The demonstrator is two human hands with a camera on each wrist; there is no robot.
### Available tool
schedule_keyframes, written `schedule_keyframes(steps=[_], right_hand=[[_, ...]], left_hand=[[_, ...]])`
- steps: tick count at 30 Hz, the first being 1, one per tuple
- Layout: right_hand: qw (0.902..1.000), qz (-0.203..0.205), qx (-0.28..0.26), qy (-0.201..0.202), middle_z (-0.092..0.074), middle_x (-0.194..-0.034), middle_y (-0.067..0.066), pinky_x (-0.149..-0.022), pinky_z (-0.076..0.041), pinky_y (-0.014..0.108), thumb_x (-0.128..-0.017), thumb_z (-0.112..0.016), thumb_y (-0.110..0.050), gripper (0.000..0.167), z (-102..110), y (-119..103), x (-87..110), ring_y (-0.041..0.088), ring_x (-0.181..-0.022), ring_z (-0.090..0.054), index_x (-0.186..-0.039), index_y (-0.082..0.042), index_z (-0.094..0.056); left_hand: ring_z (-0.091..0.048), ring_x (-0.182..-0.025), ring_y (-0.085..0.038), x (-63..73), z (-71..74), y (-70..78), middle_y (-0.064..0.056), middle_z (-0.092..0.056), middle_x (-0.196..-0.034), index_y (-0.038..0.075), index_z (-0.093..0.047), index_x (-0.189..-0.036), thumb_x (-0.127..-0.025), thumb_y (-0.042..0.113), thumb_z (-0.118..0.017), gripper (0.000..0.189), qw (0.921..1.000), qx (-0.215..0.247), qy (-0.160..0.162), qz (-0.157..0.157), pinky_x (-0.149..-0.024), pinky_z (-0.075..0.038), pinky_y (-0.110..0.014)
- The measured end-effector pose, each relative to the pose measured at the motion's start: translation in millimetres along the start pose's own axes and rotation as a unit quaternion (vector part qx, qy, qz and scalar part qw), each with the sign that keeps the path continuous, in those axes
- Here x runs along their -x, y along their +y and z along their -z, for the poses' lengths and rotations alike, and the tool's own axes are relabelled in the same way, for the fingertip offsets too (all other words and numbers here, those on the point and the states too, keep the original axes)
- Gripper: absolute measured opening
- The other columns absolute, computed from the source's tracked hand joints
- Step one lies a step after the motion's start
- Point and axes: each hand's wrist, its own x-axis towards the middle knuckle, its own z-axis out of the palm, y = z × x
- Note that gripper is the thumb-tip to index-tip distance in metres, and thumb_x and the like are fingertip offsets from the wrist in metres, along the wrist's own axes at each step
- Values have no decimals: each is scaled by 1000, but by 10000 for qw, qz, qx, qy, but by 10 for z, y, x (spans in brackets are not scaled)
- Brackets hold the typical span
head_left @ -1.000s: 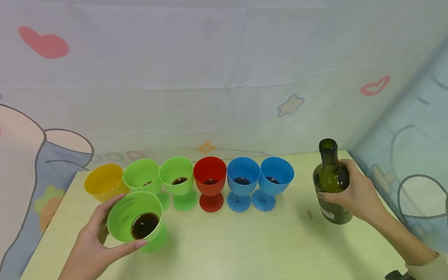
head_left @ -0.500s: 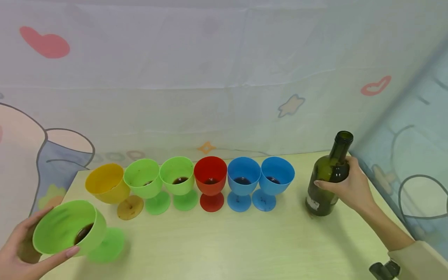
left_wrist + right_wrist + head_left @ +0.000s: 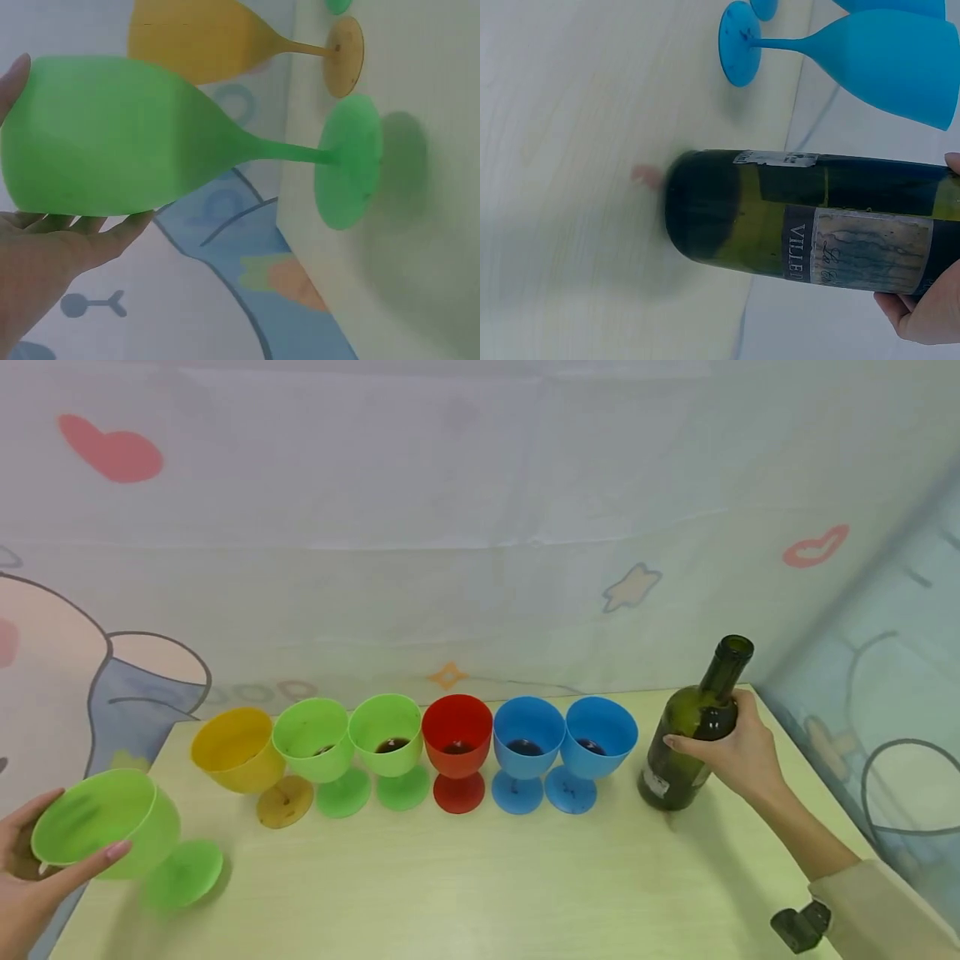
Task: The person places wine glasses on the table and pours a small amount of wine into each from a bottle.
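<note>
My left hand [image 3: 30, 893] holds a green plastic goblet [image 3: 146, 835] by its bowl, thumb on the near side, at the table's left edge. The goblet leans, and its round foot stands close over the tabletop with a shadow beside it. In the left wrist view the fingers support the goblet's bowl [image 3: 97, 135]. My right hand [image 3: 742, 752] grips a dark green wine bottle [image 3: 675, 760] by its upper body, at the right. The bottle tilts with its neck to the right and its base close over the table. Dark liquid shows inside the bottle [image 3: 712, 210].
A row of goblets lines the table's back: a yellow one [image 3: 243, 772], two green ones, a red one [image 3: 457, 760] and two blue ones [image 3: 600, 756]. Dark liquid shows in several. A patterned cloth [image 3: 480, 527] hangs behind. The pale tabletop [image 3: 450, 885] extends in front.
My left hand has carried the green goblet left, out from before the yellow and green ones. My right hand has brought the bottle slightly left and lower, tipping its neck rightward.
</note>
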Motion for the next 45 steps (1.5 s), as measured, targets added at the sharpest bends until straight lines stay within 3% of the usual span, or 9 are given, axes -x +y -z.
schedule_keyframes(steps=[5, 10, 13, 20, 26, 30, 35, 45], right_hand=[[10000, -35, -70, 47, -42, -118, 30, -72, -43, 55, -75, -73, -38, 86, -29, 4, -37, 46, -100, -47, -131, 3, -22], [9998, -77, -135, 80, -43, -119, 30, -73, -43, 56, -75, -72, -38, 86, -39, -3, -72, 46, -101, -47, -132, 3, -22], [9997, -111, -193, 70, -42, -120, 30, -75, -42, 56, -75, -72, -39, 88, -40, -5, -93, 46, -103, -46, -133, 3, -21], [9992, -176, -332, 116, -42, -121, 30, -79, -42, 57, -75, -72, -38, 87, -55, -3, -143, 46, -105, -45, -133, 2, -21], [9987, -257, -420, 146, -41, -122, 30, -82, -41, 57, -75, -72, -39, 88, -67, -5, -189, 46, -107, -44, -133, 2, -21], [9983, -299, -476, 162, -40, -123, 30, -82, -41, 57, -76, -72, -39, 88, -79, -1, -220, 46, -108, -43, -134, 2, -20], [9978, -328, -555, 179, -39, -125, 30, -84, -41, 57, -76, -71, -39, 90, -103, 3, -280, 46, -109, -42, -136, 3, -18], [9974, -304, -653, 100, -38, -125, 31, -85, -40, 57, -77, -70, -40, 91, -138, 0, -365, 46, -109, -42, -136, 2, -16]], left_hand=[[-33, -115, 1, -42, -171, 334, 8, -32, -137, 20, -13, -146, -81, 10, -69, 86, 9908, -1187, -400, 521, -79, -29, 0], [-21, -129, -4, -103, -273, 493, 2, -14, -150, 26, -7, -146, -82, 22, -69, 89, 9843, -1351, -693, 905, -78, -28, 1], [-17, -133, -8, -161, -304, 458, 1, -10, -151, 27, -6, -146, -82, 24, -69, 91, 9841, -1321, -745, 925, -81, -28, 1], [-20, -128, -1, -256, -334, 341, 3, -15, -150, 28, -7, -145, -84, 18, -67, 87, 9869, -1034, -816, 935, -80, -30, -1], [-17, -130, -2, -287, -377, 322, 6, -17, -148, 26, -6, -145, -84, 16, -66, 86, 9883, -729, -845, 1042, -88, -27, -3], [-15, -133, -6, -309, -399, 306, 3, -13, -150, 24, -4, -146, -85, 19, -65, 86, 9874, -782, -865, 1074, -93, -25, -5], [-12, -136, -13, -341, -419, 292, -3, -5, -152, 24, 2, -146, -86, 26, -63, 88, 9837, -970, -929, 1199, -99, -24, -11], [-3, -138, -20, -391, -417, 241, -6, 4, -152, 24, 9, -145, -89, 29, -59, 89, 9821, -832, -1132, 1258, -109, -14, -30]])
